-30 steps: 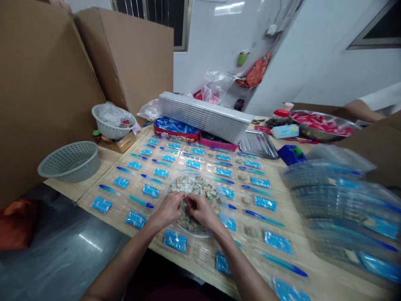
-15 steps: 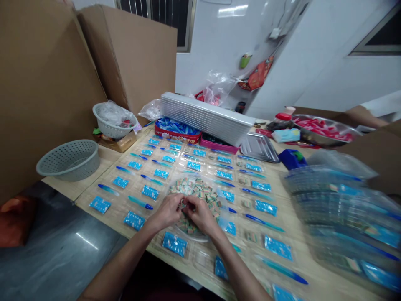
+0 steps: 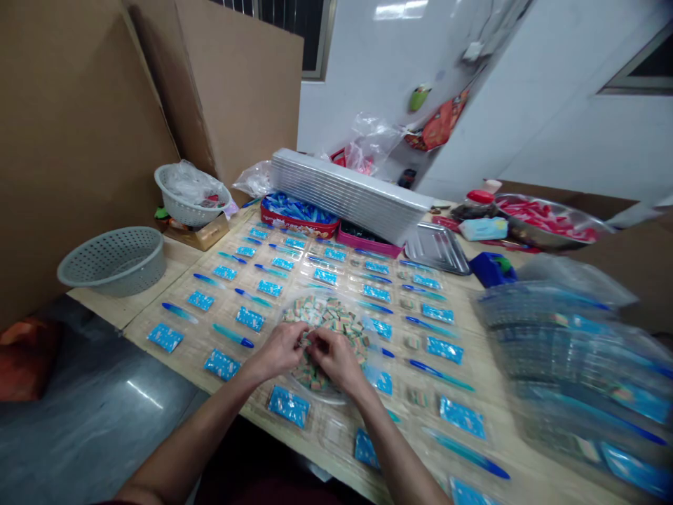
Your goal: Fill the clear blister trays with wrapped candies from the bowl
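Observation:
A round clear tub [image 3: 341, 398] stands mid-table, heaped with small striped blocks [image 3: 329, 312] in green, cream and orange that look like erasers. Over the heap, my left hand [image 3: 284, 348] is closed with thumb and fingertips pinched. My right hand [image 3: 336, 359] meets it from the other side, its fingers curled in a pinch too. Whatever sits between the fingertips is hidden. Around the tub lie rows of clear plastic trays with blue-capped pens [image 3: 233, 335] and blue patterned packets [image 3: 289, 405]. Trays on the right side also hold striped blocks [image 3: 418, 397].
A blurred stack of filled clear trays [image 3: 568, 351] rises at the right. Behind the rows are a stack of white trays [image 3: 347, 193], a red tin of blue pieces [image 3: 299, 223] and a metal tray [image 3: 436, 247]. A grey basket [image 3: 113, 263] stands at the left edge.
The view has shifted slightly. Both hands stay pinched together over the tub, with only small finger movement.

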A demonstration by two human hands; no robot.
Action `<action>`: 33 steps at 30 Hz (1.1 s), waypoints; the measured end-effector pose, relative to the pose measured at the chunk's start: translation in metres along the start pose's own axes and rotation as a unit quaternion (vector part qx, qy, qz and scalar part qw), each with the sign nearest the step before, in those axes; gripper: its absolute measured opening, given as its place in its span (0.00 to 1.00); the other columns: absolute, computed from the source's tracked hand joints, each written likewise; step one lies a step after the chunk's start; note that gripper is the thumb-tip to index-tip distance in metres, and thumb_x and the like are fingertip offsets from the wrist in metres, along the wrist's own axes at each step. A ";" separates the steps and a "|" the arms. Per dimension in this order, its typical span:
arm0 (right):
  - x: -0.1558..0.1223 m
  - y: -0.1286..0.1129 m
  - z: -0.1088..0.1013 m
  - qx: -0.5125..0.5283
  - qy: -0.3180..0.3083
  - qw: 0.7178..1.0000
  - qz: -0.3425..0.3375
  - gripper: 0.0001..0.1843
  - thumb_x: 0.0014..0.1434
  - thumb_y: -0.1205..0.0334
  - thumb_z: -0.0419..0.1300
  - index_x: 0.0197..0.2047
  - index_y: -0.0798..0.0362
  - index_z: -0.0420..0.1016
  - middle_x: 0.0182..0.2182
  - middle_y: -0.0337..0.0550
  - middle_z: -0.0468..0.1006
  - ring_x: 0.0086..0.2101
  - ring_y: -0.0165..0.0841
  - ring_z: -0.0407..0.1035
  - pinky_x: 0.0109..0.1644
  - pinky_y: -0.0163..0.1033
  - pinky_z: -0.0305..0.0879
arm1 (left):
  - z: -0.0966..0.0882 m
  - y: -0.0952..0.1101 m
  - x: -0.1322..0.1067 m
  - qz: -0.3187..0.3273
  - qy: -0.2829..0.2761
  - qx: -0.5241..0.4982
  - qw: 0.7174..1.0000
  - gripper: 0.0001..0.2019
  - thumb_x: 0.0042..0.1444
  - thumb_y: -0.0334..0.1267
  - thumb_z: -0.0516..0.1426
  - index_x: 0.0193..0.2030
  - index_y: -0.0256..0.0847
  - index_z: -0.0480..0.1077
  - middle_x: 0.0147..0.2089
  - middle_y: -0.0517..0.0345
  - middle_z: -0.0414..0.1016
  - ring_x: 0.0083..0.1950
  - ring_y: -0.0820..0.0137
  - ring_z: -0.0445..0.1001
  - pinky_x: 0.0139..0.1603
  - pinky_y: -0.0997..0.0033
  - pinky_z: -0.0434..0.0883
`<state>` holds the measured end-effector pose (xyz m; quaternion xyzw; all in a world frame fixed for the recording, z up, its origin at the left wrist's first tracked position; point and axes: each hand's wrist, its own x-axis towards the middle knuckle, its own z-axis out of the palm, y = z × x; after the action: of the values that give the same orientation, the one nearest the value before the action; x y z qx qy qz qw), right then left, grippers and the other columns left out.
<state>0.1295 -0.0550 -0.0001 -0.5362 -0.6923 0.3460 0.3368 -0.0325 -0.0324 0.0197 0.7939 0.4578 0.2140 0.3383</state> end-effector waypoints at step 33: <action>-0.016 -0.002 -0.006 -0.157 0.133 0.978 -0.037 0.20 0.52 0.68 0.57 0.50 0.51 0.71 0.44 0.49 0.78 0.45 0.43 0.72 0.47 0.46 0.65 | 0.042 0.041 0.007 -0.256 0.198 -0.592 0.739 0.12 0.31 0.32 0.64 0.23 0.35 0.67 0.21 0.66 0.67 0.21 0.78 0.65 0.22 0.79 0.60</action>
<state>0.1360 -0.0704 0.0034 -0.5980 -0.7062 0.1458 0.3498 0.0218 -0.0543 0.0215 0.2266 0.4818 0.4989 0.6838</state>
